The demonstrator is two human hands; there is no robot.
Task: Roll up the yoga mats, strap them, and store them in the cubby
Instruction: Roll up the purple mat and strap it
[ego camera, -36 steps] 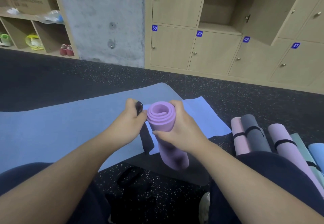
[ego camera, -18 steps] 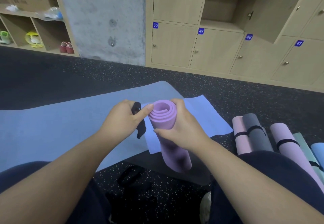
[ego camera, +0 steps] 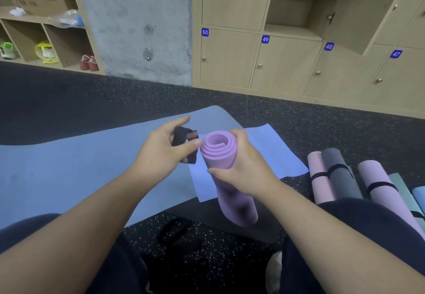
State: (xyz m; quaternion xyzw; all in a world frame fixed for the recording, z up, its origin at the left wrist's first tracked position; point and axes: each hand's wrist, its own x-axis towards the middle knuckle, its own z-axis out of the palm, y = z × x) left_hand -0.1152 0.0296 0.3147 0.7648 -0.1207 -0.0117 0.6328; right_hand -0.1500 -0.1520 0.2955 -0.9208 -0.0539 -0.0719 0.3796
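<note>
Flat blue mat (ego camera: 69, 178) spreads leftward with open floor beyond, where the right hand (ego camera: 246, 169) grips the upright purple roll (ego camera: 226, 174) and the left hand (ego camera: 158, 155) pinches the black strap (ego camera: 185, 143) just beside it.

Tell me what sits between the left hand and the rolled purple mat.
In the head view, a black strap, pinched by the left hand, lies between it and the rolled purple mat, which the right hand grips.

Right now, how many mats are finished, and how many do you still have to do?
Four rolled mats on the right look done; straps show on three, like the grey one. The right hand holds the rolled purple mat upright, not yet strapped, and the left hand holds a black strap. The blue-grey mat and lighter blue mat still lie flat. The open cubby shows no mats inside.
</note>
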